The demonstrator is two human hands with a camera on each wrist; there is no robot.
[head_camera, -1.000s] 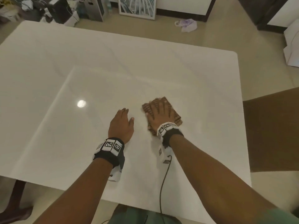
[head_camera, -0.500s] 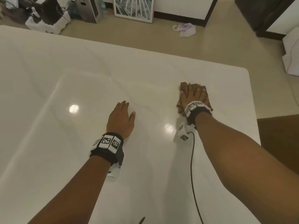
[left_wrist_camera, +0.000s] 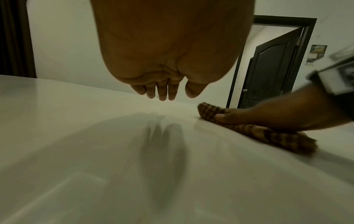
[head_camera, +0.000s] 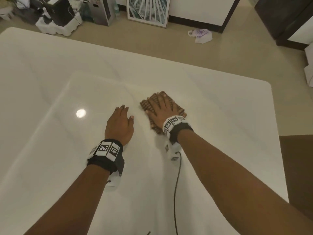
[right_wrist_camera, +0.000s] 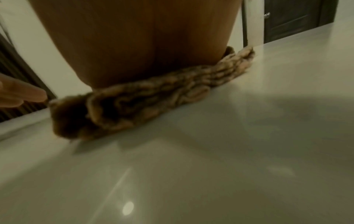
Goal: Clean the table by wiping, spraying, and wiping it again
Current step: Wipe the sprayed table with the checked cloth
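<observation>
A brown checked cloth (head_camera: 146, 105) lies flat on the glossy white table (head_camera: 220, 102), a little right of its middle. My right hand (head_camera: 160, 110) presses down on the cloth with straight, spread fingers. The same cloth (left_wrist_camera: 247, 128) shows under that hand (left_wrist_camera: 268, 119) in the left wrist view, and as a bunched edge (right_wrist_camera: 145, 98) below the palm in the right wrist view. My left hand (head_camera: 121, 122) rests flat on the bare table just left of the cloth, fingers straight and empty. No spray bottle is in view.
The table's right edge (head_camera: 277, 133) and rounded far corner are close to the cloth. A black cable (head_camera: 176, 192) trails from my right wrist across the table. Beyond the far edge are boxes (head_camera: 57, 19), a framed picture (head_camera: 148, 11) and a plastic bag (head_camera: 200, 35) on the floor.
My right hand slid the cloth out to the right and farther away, then back left next to my left hand. The left hand stayed in place.
</observation>
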